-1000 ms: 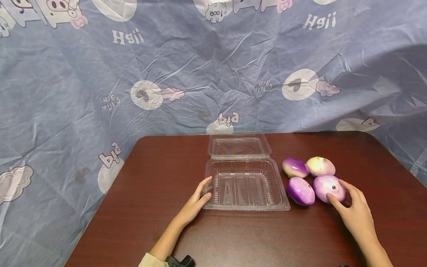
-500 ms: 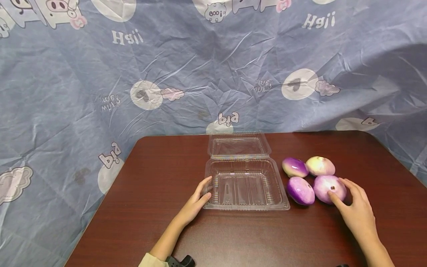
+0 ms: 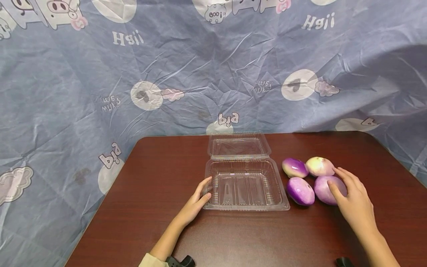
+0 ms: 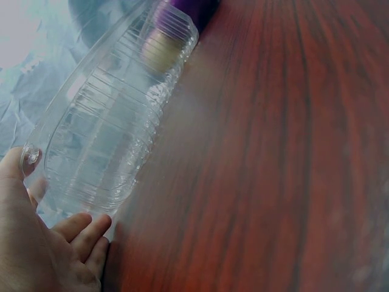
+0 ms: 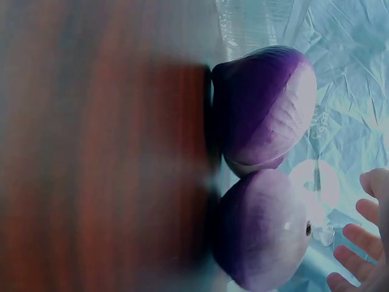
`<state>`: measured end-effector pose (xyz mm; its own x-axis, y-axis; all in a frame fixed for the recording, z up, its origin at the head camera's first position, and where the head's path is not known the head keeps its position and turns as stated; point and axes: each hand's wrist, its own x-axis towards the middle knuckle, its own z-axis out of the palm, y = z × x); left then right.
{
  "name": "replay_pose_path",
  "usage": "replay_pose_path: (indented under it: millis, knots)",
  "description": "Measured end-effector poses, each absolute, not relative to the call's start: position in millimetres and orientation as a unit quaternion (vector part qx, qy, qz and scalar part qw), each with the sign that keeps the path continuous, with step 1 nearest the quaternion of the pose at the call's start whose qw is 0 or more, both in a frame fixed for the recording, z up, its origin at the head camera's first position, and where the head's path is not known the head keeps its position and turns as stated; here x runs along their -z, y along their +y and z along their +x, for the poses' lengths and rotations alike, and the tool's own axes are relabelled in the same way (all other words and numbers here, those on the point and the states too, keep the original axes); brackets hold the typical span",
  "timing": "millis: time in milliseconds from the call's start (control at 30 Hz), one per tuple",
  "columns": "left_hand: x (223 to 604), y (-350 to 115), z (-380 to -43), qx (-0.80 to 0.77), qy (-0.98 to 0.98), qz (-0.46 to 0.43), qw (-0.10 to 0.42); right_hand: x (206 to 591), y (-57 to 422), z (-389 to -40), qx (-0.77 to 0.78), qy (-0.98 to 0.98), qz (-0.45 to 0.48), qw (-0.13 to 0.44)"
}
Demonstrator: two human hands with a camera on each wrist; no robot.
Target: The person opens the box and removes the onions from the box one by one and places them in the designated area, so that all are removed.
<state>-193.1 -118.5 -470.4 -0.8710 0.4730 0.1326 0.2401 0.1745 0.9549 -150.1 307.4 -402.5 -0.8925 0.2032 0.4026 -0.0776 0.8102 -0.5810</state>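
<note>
A clear plastic clamshell container (image 3: 247, 203) lies unfolded on the table, its lid (image 3: 238, 146) tipped back behind. My left hand (image 3: 192, 207) holds its left rim; in the left wrist view, the thumb is at the rim's corner and other fingers are against the side wall. To the container's right sit several purple-and-white onions. My right hand (image 3: 357, 202) hovers with spread fingers over the near right onion (image 3: 325, 191), partly hiding it. In the right wrist view, a gap shows between these fingers and the onion (image 5: 261, 231).
Beside that onion sit another near onion (image 3: 301, 191), a far left onion (image 3: 295, 168) and a paler far right onion (image 3: 319, 166), close together. The dark red-brown table (image 3: 160, 174) ends at a blue printed cloth (image 3: 186, 66) hanging behind.
My right hand has come off the near right onion, its fingers lifting and shifting slightly away from me. That onion has turned, its dark spot no longer showing in the head view. My left hand stays put.
</note>
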Motion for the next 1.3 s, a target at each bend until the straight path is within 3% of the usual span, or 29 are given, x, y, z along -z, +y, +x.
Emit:
replay_pose_path:
  millis: [567,967,1300]
  knots:
    - [472,-119,-194,-0.601,0.756,0.239,0.1,382,293,-182,-0.162,-0.958,0.098,0.217]
    - [469,-118,-192,-0.598,0.761,0.233,0.094,374,284,-195,-0.088,-0.99,0.05,0.101]
    - [470,-118,-192,-0.591,0.765,0.239,0.092,384,284,-194,-0.095,-0.992,0.032,0.077]
